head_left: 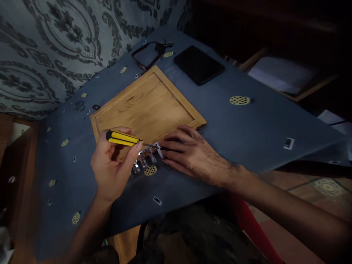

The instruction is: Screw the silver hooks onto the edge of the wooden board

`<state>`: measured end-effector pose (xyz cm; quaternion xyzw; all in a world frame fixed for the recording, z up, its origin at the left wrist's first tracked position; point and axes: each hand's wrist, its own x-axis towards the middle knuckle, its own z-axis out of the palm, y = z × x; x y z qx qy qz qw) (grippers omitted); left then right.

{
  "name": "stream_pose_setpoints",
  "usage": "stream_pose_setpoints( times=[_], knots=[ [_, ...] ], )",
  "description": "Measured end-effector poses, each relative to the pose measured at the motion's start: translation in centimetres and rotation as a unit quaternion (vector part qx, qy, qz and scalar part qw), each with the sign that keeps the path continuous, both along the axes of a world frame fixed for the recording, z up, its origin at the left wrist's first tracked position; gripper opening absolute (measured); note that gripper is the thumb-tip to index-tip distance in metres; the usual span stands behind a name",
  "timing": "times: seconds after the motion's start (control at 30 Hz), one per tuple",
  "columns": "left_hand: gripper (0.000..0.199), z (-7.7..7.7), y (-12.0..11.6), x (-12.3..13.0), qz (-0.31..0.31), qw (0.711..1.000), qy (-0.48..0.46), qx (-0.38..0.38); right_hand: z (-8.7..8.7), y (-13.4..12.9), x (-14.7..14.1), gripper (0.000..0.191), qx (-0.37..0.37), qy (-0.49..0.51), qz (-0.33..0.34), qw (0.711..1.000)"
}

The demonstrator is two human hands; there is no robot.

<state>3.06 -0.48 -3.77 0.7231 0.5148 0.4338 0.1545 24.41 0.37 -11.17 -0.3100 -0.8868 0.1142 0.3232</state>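
A wooden panel with a raised frame lies on the dark blue patterned tablecloth. Along its near edge sits a metal piece with several hooks. My left hand grips a yellow and black screwdriver between thumb and fingers, its shaft pointing right, with the tip at the right end of the hook piece. Flat against the panel's near right edge, my right hand has its fingers stretched out, the fingertips at the right end of the hook piece.
A black tablet lies behind the panel to the right. Keys on a dark red strap rest at the back, near the patterned wall. Small dark items lie left of the panel. An open drawer with papers stands beyond the table's right edge.
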Motion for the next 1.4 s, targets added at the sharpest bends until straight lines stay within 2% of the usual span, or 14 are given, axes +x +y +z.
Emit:
stream_pose_setpoints(
  times=[0.13,0.3,0.97,1.1,1.23,1.4],
  knots=[
    [0.030,0.48,-0.23,0.18,-0.001,1.000,-0.026,0.006,0.04,-0.02,-0.02,0.026,0.001,0.001,0.000,1.000],
    [0.028,0.81,-0.51,0.37,0.013,0.999,-0.043,0.014,0.03,-0.03,0.01,0.026,0.007,0.007,0.002,1.000],
    [0.033,-0.19,-0.56,0.22,-0.021,0.999,-0.029,0.001,0.12,-0.04,0.05,0.026,-0.001,-0.008,0.003,1.000],
    [0.027,-0.15,-0.53,0.22,-0.015,1.000,-0.022,-0.016,0.13,0.03,0.08,0.025,-0.008,-0.010,0.005,1.000],
    [0.014,0.11,-0.28,0.18,-0.019,0.999,0.026,-0.007,0.10,0.08,0.08,0.025,-0.010,-0.012,0.007,1.000],
    [0.012,0.45,-0.07,0.30,-0.026,0.998,0.059,0.008,0.00,0.06,0.08,0.025,-0.002,-0.009,0.007,1.000]
  ],
)
